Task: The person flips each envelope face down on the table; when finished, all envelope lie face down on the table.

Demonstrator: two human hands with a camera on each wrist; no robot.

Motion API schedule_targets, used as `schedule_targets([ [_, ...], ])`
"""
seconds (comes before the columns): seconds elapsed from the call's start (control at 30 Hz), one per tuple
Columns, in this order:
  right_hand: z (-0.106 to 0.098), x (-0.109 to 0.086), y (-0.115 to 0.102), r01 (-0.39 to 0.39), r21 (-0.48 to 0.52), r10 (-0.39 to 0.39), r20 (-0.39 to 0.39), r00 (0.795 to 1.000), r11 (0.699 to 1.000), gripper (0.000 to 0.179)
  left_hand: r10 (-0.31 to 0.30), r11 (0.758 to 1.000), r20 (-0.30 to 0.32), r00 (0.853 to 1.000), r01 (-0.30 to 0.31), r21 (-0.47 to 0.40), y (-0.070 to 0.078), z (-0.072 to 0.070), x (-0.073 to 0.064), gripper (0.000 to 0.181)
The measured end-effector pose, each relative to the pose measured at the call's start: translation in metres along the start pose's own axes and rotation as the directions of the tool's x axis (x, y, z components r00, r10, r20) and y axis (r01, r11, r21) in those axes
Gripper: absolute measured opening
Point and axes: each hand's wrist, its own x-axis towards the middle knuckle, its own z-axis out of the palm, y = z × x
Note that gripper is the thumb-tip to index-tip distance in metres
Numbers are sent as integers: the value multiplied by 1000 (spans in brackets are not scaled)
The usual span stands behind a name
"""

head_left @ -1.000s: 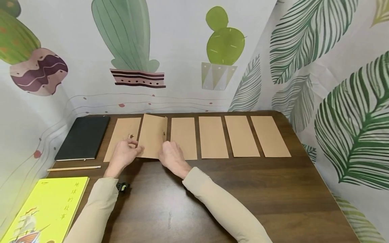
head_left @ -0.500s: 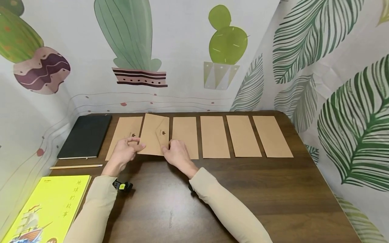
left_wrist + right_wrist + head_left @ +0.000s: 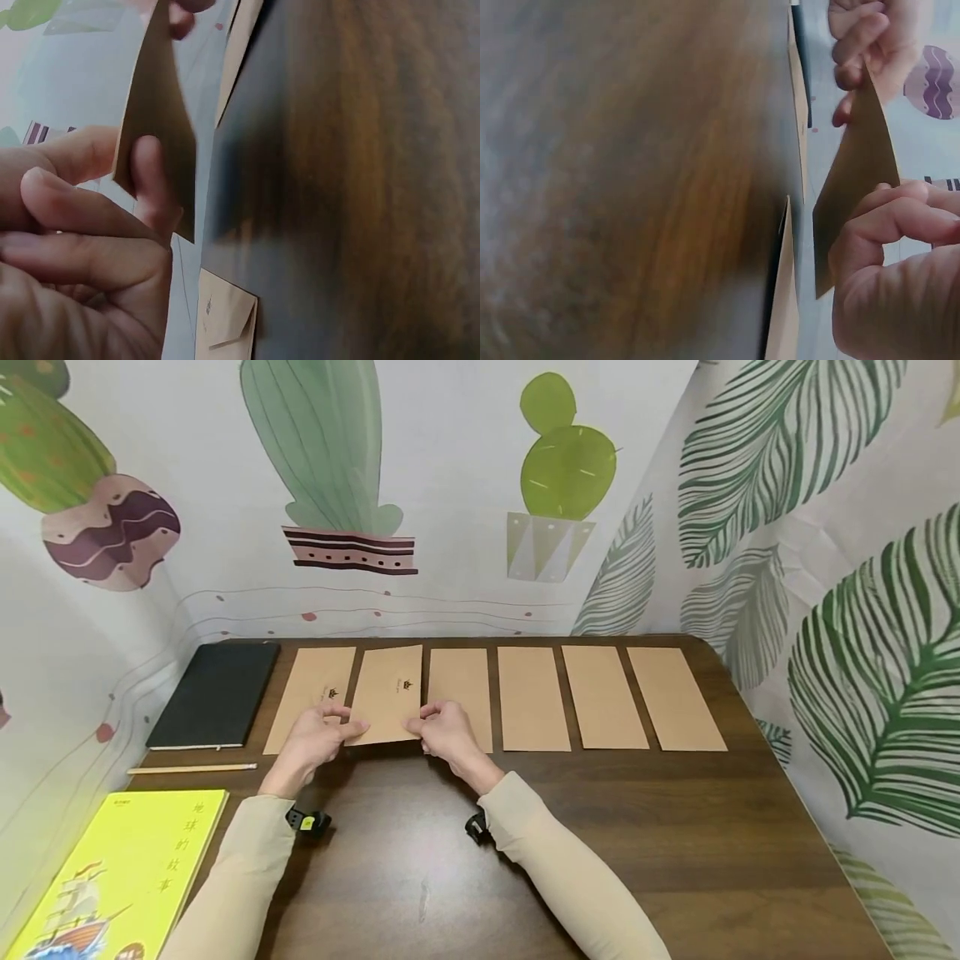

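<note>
A brown kraft-paper envelope [image 3: 386, 685] with a small dark crown print faces up, second from the left in a row of similar envelopes. My left hand [image 3: 310, 742] pinches its near left corner between thumb and fingers. At the near right corner, my right hand [image 3: 452, 739] pinches it the same way. Both wrist views show the envelope tilted and raised off the table, its underside in shadow. The leftmost envelope [image 3: 315, 672] lies beside my left hand with a crown print showing. A plain envelope [image 3: 459, 672] lies just right of the held one, partly behind my right hand.
More plain envelopes [image 3: 532, 697] continue the row rightward on the dark wooden table [image 3: 600, 827]. On the left are a black notebook [image 3: 213, 693], a pencil [image 3: 191, 768] and a yellow book [image 3: 120, 868]. A printed cloth [image 3: 457, 527] hangs behind the table.
The held envelope's right side has unfolded from a curled flap edge to a flat face, bringing the crown print into full view. My right hand has shifted slightly right; both hands keep hold.
</note>
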Motion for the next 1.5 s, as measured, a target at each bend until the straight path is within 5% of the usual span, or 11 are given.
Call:
schedule_targets([
  [0.2,-5,-4,-8,5,101,-5,-2,1000,995,19,9,987,0,1000,-9,160,2,8,0,62],
  [0.47,1,-14,-22,153,-69,-158,-78,984,986,12,181,906,16,983,-173,387,13,20,-5,51],
  [0.6,6,-16,-23,220,-163,-232,-56,971,962,13,226,917,24,974,-221,332,19,22,-7,49],
  [0.8,10,-18,-22,261,-141,-257,47,965,955,27,135,975,21,991,-137,173,28,20,-10,63],
  [1.03,12,-17,-17,282,-170,-259,146,955,944,28,110,980,22,994,-112,163,33,18,-16,59],
  [1.5,23,-15,-7,85,-271,-43,156,987,959,44,163,970,-99,982,-141,200,31,6,-33,44],
])
